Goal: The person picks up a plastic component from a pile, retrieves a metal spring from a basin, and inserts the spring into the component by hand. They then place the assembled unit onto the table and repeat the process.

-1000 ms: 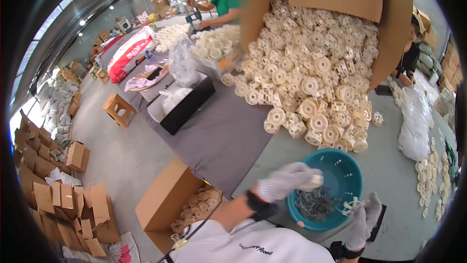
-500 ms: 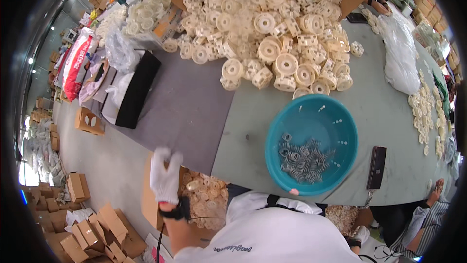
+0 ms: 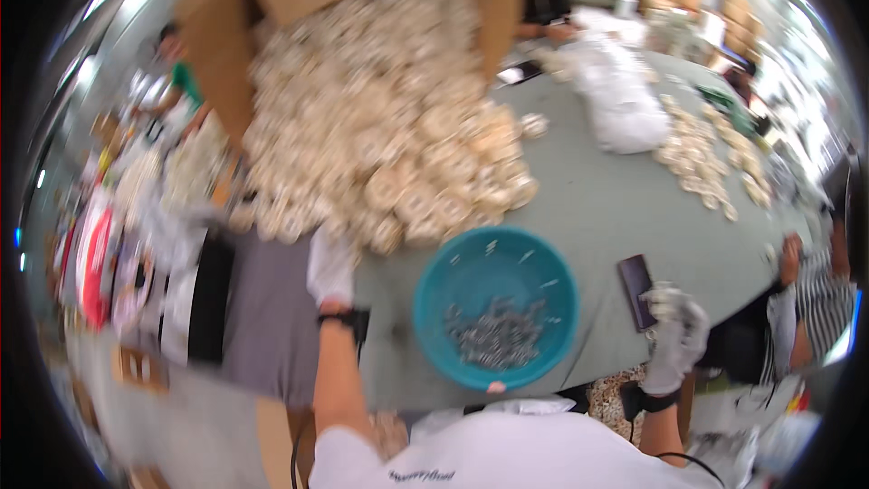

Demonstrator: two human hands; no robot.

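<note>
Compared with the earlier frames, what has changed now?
Having let go of its cream plastic part, the left white-gloved hand moved forward from the tan cardboard box to the heap of cream plastic wheels; blur hides any new grip. The right white-gloved hand rose beside the dark rectangular phone, seemingly with a pale piece. Unmoved: the round teal plastic bowl with grey metal springs.

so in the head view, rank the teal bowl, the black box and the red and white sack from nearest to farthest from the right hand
Measured from the right hand:
1. teal bowl: nearest, just to the hand's left
2. black box: well to the left, beyond the bowl
3. red and white sack: farthest, past the black box toward the left rim
</note>
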